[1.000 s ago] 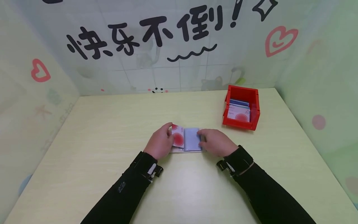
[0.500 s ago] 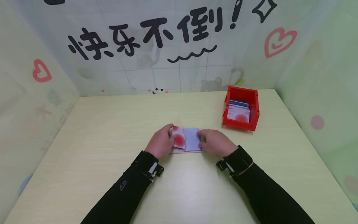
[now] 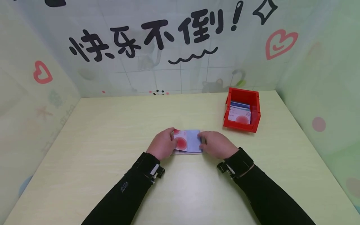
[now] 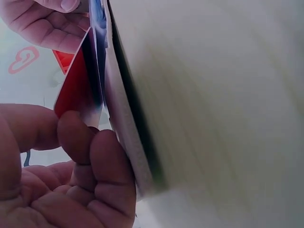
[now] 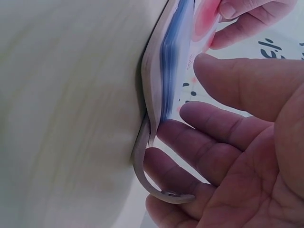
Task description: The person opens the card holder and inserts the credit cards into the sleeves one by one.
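Low on the table lies an opened card holder [image 3: 188, 153] with a pale cover and bluish clear sleeves [image 3: 193, 140]. My left hand [image 3: 161, 144] pinches a pink card [image 3: 181, 143] with a red circle by its left side. In the left wrist view this card [image 4: 78, 92] stands tilted away from the sleeves, its far end meeting them. My right hand [image 3: 217, 144] holds the right side of the holder, thumb and fingers at the sleeves' edge. A curved strap with a snap [image 5: 141, 164] sticks out beside the right fingers. Whether the card's end is inside a sleeve is hidden.
A red bin [image 3: 242, 125] stands at the back right, holding several upright cards [image 3: 239, 115], a pink one in front and blue ones behind. Printed walls enclose the pale wooden table [image 3: 112, 131] at the back and both sides.
The pink card has shifted slightly right with my left hand and now covers more of the sleeve. My right hand stays at the holder's edge.
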Tool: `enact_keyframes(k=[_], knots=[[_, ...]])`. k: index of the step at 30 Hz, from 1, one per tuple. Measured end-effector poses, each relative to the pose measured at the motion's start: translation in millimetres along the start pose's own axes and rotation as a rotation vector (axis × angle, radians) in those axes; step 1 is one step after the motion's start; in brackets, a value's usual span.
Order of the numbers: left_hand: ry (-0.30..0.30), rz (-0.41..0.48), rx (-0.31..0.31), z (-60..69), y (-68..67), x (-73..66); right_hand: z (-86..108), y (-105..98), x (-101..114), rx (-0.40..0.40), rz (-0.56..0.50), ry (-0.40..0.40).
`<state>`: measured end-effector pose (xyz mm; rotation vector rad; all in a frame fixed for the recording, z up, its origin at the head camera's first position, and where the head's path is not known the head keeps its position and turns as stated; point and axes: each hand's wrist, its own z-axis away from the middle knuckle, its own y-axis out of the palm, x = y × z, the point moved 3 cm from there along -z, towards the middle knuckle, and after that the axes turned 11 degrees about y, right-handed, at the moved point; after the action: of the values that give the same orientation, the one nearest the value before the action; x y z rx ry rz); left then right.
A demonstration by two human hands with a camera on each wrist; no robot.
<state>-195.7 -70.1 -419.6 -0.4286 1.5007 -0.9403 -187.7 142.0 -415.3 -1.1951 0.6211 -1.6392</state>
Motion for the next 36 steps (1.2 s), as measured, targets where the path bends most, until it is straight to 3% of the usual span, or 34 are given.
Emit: enact_keyframes(k=[20, 30, 36], knots=[[0.027, -0.039, -0.003, -5.8, 3.9, -7.3, 0.8, 3.0, -2.1, -0.046, 0.055, -0.025], [-0.020, -0.036, -0.022, -3.7, 2.5, -3.9, -2.8, 6.6, -3.5, -0.028, 0.039, -0.018], [-0.011, -0.045, -0.019, -3.9, 2.6, -7.8, 1.1, 3.5, -0.7, -0.056, 0.068, -0.047]])
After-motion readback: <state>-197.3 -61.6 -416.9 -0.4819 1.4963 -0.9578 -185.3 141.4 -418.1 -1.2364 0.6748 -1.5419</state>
